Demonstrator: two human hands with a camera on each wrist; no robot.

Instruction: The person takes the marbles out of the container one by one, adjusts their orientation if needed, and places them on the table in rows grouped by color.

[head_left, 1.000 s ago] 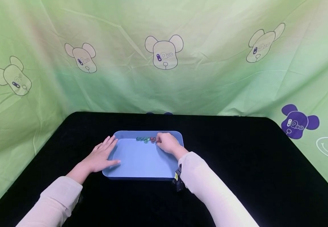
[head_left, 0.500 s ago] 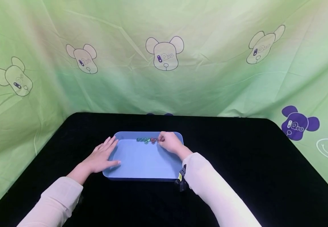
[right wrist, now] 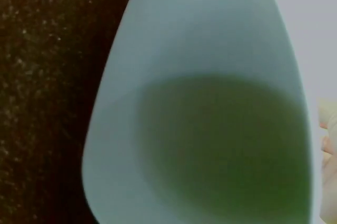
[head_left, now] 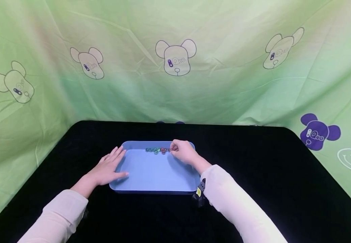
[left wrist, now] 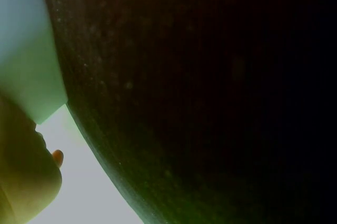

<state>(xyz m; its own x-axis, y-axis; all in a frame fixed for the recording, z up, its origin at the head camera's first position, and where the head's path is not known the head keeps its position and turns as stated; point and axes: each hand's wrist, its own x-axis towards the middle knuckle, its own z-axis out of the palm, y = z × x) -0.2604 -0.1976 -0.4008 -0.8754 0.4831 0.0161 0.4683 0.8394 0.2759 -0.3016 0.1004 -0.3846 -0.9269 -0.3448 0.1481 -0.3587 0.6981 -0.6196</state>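
Green cloth backdrop [head_left: 224, 84] with bear prints hangs behind and to both sides. Black desk [head_left: 254, 175] fills the near area. Light blue tray [head_left: 151, 175] sits at desk centre, long side left to right. Left hand [head_left: 106, 168] lies flat, fingers spread and straight, on the desk against the tray's left rim, thumb tip over the near-left edge. Right hand [head_left: 183, 152] is inside the tray at the far right corner, fingers curled, tips pinching at the right end of a row of small rings; too small to tell which ring it grips. Rings [head_left: 157, 150], mostly green with red ones at the right end, lie in a short line along the tray's far wall, touching each other. Wrist views are blurred: only tray wall [right wrist: 200, 129] and dark desk show.
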